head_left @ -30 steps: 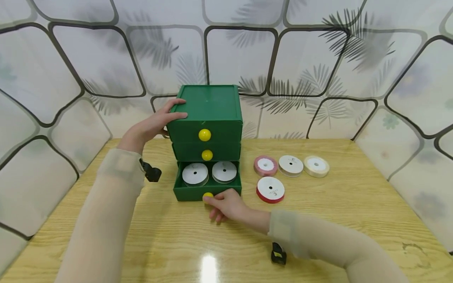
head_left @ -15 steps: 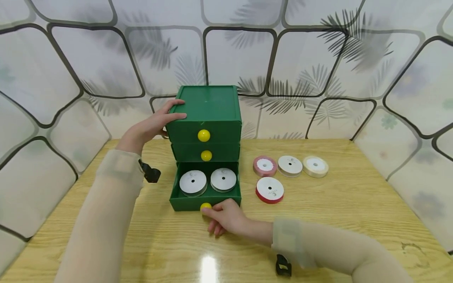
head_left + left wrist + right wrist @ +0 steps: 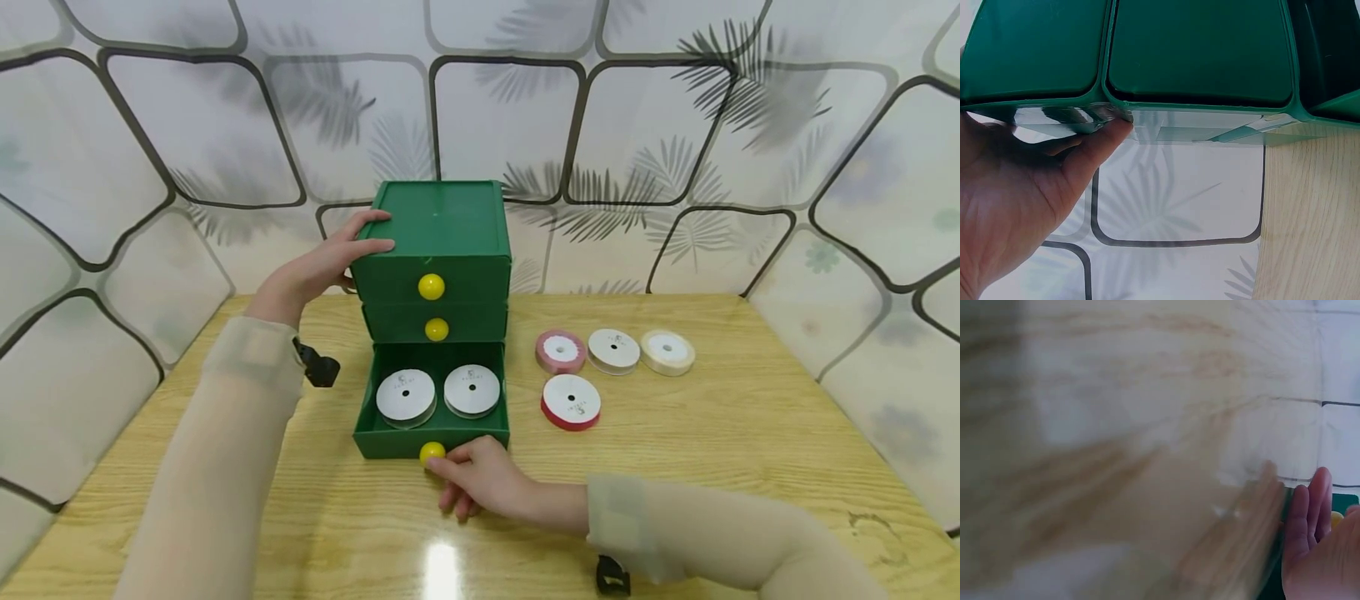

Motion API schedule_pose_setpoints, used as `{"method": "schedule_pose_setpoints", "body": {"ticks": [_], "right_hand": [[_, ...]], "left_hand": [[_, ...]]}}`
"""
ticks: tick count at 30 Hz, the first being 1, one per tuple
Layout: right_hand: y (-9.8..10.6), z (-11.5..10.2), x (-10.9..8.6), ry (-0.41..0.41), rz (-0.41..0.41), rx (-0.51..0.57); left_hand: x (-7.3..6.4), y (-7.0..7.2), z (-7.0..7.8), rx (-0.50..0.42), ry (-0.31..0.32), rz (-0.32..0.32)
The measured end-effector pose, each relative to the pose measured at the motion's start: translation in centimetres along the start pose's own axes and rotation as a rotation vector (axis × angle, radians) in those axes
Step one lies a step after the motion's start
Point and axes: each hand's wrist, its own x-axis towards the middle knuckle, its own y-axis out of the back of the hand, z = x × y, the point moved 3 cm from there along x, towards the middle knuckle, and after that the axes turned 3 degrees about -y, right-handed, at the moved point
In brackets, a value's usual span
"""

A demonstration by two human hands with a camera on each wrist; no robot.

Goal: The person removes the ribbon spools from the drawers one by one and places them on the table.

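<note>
rt hand holds btm yellow knob

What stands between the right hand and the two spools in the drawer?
The drawer's front panel, with its yellow knob, stands between the right hand and the spools, in the head view.

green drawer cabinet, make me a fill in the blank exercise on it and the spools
The right hand pinches the yellow knob of the ____ (top/middle/bottom) drawer.
That drawer holds ____ (number) white spools.
Beside the cabinet, ____ (number) other spools lie on the table.
Their nearest spool has a ____ (colour) edge.
Missing words: bottom; two; four; red.
</note>
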Motion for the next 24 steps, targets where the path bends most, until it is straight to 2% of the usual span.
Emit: {"method": "schedule_pose_setpoints", "body": {"ticks": [3,7,14,24], "right_hand": [[0.4,-0.1,-0.4,0.009,-0.029,-0.047],[1.6,-0.9,-0.9,0.075,-0.055,-0.122],[3.8,-3.1,-0.9,0.160,-0.069,-0.139],[5.8,-6.0,-0.1,0.372,-0.096,-0.279]], "left_hand": [[0.0,0.0,-0.1,0.002,0.000,-0.002],[0.1,0.1,-0.1,0.006,-0.001,-0.002],[0.0,0.1,0.0,0.006,0.000,-0.002],[0.0,0.1,-0.1,0.008,0.001,0.001]]}}
